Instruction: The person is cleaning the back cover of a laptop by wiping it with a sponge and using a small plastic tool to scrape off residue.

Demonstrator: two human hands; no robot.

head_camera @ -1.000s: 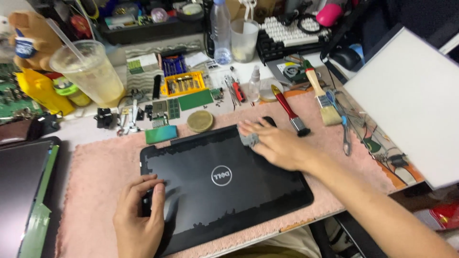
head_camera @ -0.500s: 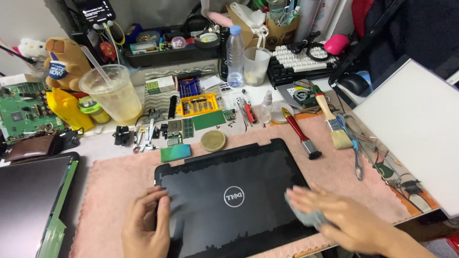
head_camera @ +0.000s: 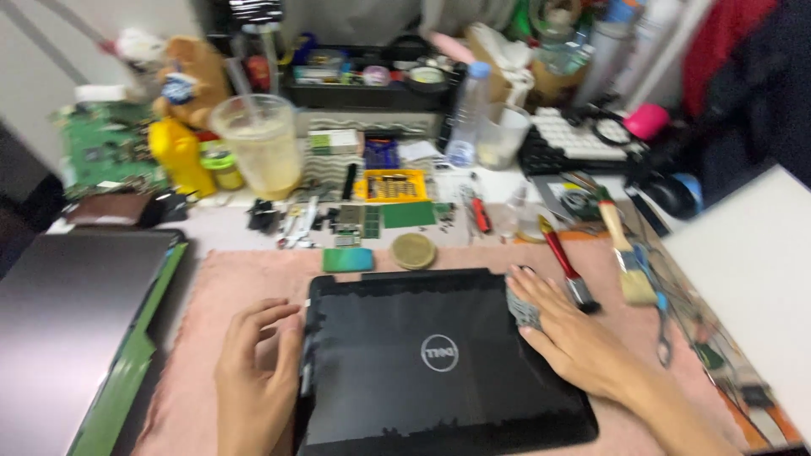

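Grey cloth [head_camera: 524,307] under right grip [head_camera: 568,334] — laptop [head_camera: 431,363] corner

Views: 1, head-worn.
Position: above the near edge of a cluttered workbench [head_camera: 228,232], looking steeply down and forward.
Range: close; the closed black laptop [head_camera: 439,359] on a pink mat [head_camera: 245,279] fills the lower centre, with the left hand [head_camera: 258,371] and right hand [head_camera: 566,333] entering from the bottom edge.
Far field: plastic cup [head_camera: 258,143], water bottle [head_camera: 469,114] and keyboard [head_camera: 570,139] along the top, softly blurred.
Shared coverage: not applicable, only 1 view.
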